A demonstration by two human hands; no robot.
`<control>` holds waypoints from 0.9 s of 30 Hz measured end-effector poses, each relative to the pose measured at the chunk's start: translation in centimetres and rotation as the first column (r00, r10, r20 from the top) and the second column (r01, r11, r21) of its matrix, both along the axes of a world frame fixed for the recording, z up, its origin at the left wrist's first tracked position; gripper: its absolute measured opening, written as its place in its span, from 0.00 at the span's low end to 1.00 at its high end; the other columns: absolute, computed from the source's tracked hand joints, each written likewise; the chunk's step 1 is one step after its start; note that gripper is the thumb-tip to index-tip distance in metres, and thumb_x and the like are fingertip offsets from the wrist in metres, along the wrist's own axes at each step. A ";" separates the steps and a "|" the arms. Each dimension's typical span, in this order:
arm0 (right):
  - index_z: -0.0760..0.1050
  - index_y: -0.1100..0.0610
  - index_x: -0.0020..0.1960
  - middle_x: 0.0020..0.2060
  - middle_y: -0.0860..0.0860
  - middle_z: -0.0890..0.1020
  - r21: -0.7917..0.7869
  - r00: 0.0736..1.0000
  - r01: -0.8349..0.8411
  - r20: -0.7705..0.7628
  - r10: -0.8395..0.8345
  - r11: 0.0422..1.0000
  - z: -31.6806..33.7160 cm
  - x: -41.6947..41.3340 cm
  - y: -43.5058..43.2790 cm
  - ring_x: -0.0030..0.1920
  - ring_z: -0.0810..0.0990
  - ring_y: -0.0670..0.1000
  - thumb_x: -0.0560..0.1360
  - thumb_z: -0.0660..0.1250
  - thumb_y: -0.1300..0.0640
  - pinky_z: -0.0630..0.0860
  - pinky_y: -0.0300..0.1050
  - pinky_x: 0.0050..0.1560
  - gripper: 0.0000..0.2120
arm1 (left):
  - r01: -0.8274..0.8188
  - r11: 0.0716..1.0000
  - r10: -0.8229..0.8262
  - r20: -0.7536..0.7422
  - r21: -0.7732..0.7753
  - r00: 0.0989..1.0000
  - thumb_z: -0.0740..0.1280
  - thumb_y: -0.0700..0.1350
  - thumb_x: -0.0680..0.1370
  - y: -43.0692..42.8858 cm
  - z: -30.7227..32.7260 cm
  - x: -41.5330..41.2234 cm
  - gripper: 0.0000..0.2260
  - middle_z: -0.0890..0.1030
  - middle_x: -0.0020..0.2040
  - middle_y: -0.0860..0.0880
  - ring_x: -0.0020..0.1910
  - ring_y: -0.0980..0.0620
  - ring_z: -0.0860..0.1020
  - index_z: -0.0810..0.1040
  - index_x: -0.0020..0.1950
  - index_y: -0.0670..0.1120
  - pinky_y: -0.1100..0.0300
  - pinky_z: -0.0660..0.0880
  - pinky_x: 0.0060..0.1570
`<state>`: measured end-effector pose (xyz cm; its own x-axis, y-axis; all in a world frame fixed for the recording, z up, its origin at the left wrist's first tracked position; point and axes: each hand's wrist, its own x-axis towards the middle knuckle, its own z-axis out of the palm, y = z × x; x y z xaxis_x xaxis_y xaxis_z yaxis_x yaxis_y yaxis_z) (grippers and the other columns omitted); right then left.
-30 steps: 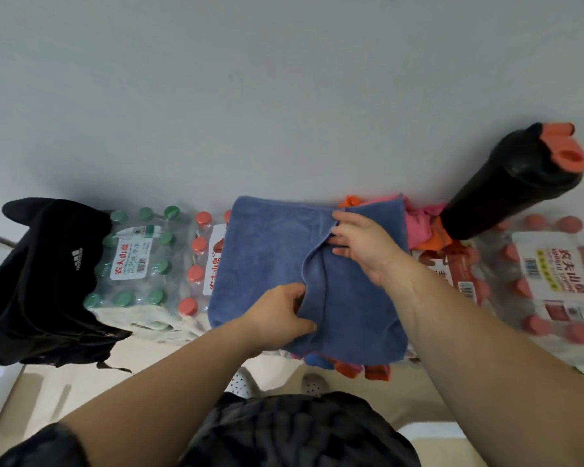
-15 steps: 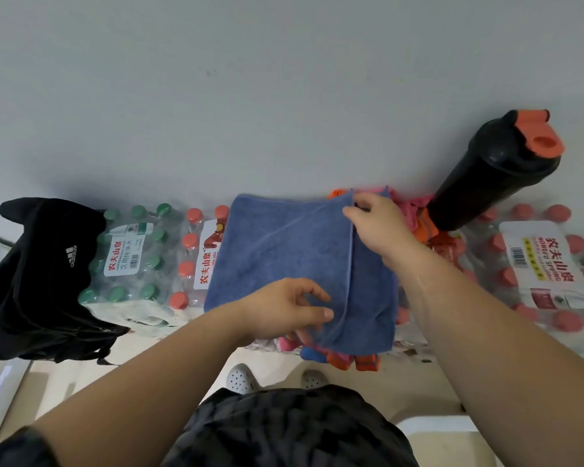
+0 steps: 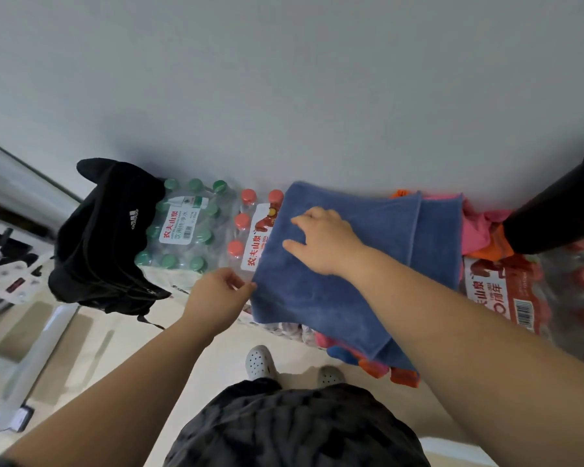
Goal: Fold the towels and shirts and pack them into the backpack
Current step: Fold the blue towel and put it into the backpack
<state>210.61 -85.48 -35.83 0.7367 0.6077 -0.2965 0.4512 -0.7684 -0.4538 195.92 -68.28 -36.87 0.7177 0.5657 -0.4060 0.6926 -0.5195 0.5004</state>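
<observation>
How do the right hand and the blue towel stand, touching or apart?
Touching. The head view shows the right hand lying palm-down on the blue towel, fingers spread across its cloth, no gap.

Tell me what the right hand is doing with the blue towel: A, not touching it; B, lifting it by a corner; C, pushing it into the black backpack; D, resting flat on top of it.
D: the right hand lies with straight, spread fingers on top of the blue towel, which is spread over the bottle packs, apart from the black backpack.
</observation>
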 end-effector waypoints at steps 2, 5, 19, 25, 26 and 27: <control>0.62 0.48 0.78 0.74 0.54 0.67 -0.039 0.998 -0.042 0.035 0.044 0.998 -0.2 0.4 2.0 0.73 0.63 0.60 0.80 0.56 0.36 0.65 0.59 0.70 0.30 | 0.033 0.999 -0.031 -0.056 0.042 0.998 0.72 0.58 0.74 0.2 -0.5 -0.4 0.13 0.81 0.37 0.49 0.36 0.49 0.80 0.79 0.42 0.48 0.56 0.75 0.33; 0.57 0.43 0.79 0.76 0.57 0.62 -0.137 0.999 -0.045 -0.006 0.045 0.990 -0.4 1.3 4.4 0.73 0.61 0.63 0.80 0.52 0.34 0.62 0.60 0.71 0.30 | 0.047 0.998 -0.044 -0.077 0.031 0.996 0.73 0.59 0.73 -0.2 -1.0 -0.3 0.18 0.81 0.35 0.46 0.34 0.50 0.77 0.80 0.41 0.43 0.58 0.70 0.32; 0.70 0.52 0.70 0.70 0.52 0.68 -0.096 0.968 0.185 0.187 -0.165 0.978 -1.6 -0.5 7.0 0.67 0.65 0.58 0.80 0.53 0.35 0.63 0.58 0.67 0.28 | 0.100 0.969 -0.085 0.075 -0.226 0.994 0.73 0.40 0.69 1.8 -0.9 -0.2 0.07 0.79 0.35 0.45 0.31 0.51 0.74 0.77 0.33 0.40 0.55 0.72 0.34; 0.58 0.55 0.79 0.78 0.49 0.59 0.025 0.941 0.282 0.189 -0.282 0.959 -0.8 -2.3 10.6 0.74 0.61 0.56 0.80 0.53 0.35 0.62 0.58 0.70 0.35 | 0.150 0.823 -0.053 0.190 -0.547 0.980 0.66 0.39 0.65 4.6 -0.2 -0.5 0.08 0.72 0.29 0.49 0.30 0.50 0.69 0.69 0.32 0.48 0.52 0.70 0.34; 0.59 0.55 0.79 0.78 0.50 0.59 0.024 0.936 0.291 0.198 -0.290 0.956 -0.5 -2.5 11.3 0.74 0.61 0.57 0.81 0.53 0.36 0.62 0.59 0.70 0.34 | 0.167 0.824 -0.060 0.209 -0.541 0.976 0.65 0.40 0.64 5.3 -0.2 -0.5 0.07 0.72 0.30 0.48 0.30 0.50 0.68 0.68 0.34 0.48 0.52 0.69 0.33; 0.59 0.55 0.79 0.78 0.50 0.59 0.022 0.933 0.299 0.206 -0.297 0.954 -0.3 -2.6 12.1 0.74 0.61 0.57 0.81 0.53 0.36 0.62 0.59 0.70 0.33 | 0.191 0.827 -0.077 0.231 -0.529 0.970 0.64 0.40 0.64 5.9 -0.2 -0.6 0.07 0.71 0.31 0.47 0.31 0.50 0.67 0.67 0.36 0.47 0.52 0.68 0.32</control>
